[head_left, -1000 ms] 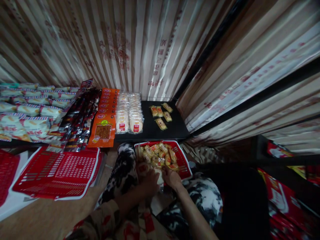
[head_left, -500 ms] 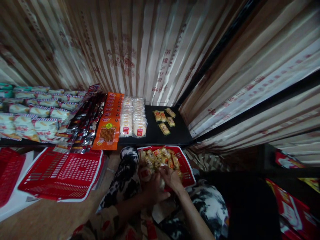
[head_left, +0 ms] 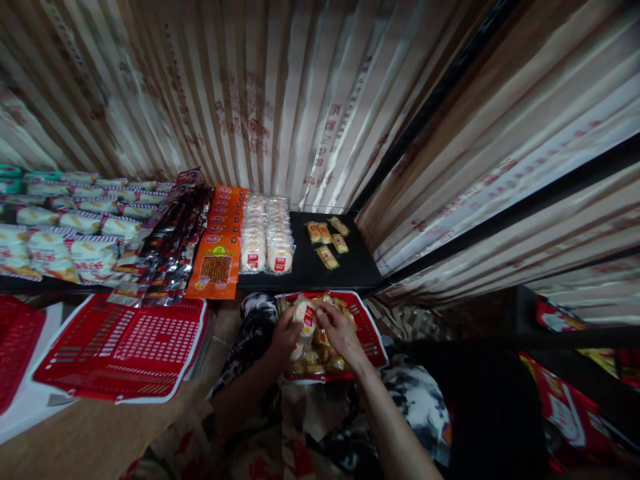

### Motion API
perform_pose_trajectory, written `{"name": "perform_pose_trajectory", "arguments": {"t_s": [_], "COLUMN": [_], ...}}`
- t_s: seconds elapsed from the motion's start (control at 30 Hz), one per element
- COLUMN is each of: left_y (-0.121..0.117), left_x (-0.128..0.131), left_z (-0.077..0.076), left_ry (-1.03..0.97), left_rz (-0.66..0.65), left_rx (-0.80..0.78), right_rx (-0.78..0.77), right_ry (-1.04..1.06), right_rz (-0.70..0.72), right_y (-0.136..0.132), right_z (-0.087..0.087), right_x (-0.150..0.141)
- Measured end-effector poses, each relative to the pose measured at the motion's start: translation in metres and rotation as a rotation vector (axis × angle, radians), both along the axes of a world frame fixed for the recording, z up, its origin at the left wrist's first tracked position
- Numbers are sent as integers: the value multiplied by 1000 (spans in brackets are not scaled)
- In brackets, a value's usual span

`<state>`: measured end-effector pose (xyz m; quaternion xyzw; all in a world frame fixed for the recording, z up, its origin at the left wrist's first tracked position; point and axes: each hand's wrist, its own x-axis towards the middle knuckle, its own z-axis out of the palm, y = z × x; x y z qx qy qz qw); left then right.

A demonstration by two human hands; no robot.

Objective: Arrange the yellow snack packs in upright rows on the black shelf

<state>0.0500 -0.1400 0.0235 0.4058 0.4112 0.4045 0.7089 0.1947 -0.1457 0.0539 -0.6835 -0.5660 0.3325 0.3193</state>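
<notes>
Between my two hands is a clear packet of round white crackers with a red label [head_left: 303, 316], held up over a red basket [head_left: 371, 333] on my lap. My left hand [head_left: 286, 335] is closed around its left side. The fingers of my right hand [head_left: 342, 335] are bent together at its right edge, touching the label side. Gold-wrapped snacks [head_left: 317, 360] fill much of the basket beneath, partly covered by both hands. Another pale packet [head_left: 296, 351] shows just below the held one.
On the black shelf [head_left: 305, 280] ahead lie several gold-wrapped snacks [head_left: 327, 257], two rows of white cracker packets [head_left: 253, 250], orange bags [head_left: 215, 260], dark packets [head_left: 173, 247] and white bags [head_left: 93, 257]. An overturned-looking red basket [head_left: 125, 347] sits at left. Red packages [head_left: 565, 407] are at right.
Both hands have moved up and slightly apart from low in the basket. The white cracker packet is now raised between them, its red label showing. Shelf goods have not moved.
</notes>
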Motion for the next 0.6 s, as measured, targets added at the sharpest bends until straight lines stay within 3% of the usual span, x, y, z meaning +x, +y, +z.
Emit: {"name": "perform_pose_trajectory", "arguments": {"t_s": [0.1, 0.2, 0.3, 0.43, 0.53, 0.6], "left_y": [4, 8, 16, 30, 38, 42], "left_x": [-8, -14, -23, -38, -44, -44], "left_z": [14, 23, 30, 46, 61, 68], "left_ry": [-136, -122, -84, 148, 442, 565], "left_rz": [59, 98, 53, -188, -375, -407], "left_rx": [-68, -110, -80, 131, 361, 484], "right_rx": [74, 131, 230, 351, 388, 381], "right_ry": [-44, -133, -327, -537, -551, -536], "right_rz": [-46, -34, 33, 230, 399, 447], "right_y": [3, 4, 2, 1, 2, 3], "right_z": [-2, 4, 14, 26, 33, 36], "right_x": [-5, -10, -14, -19, -25, -28]}}
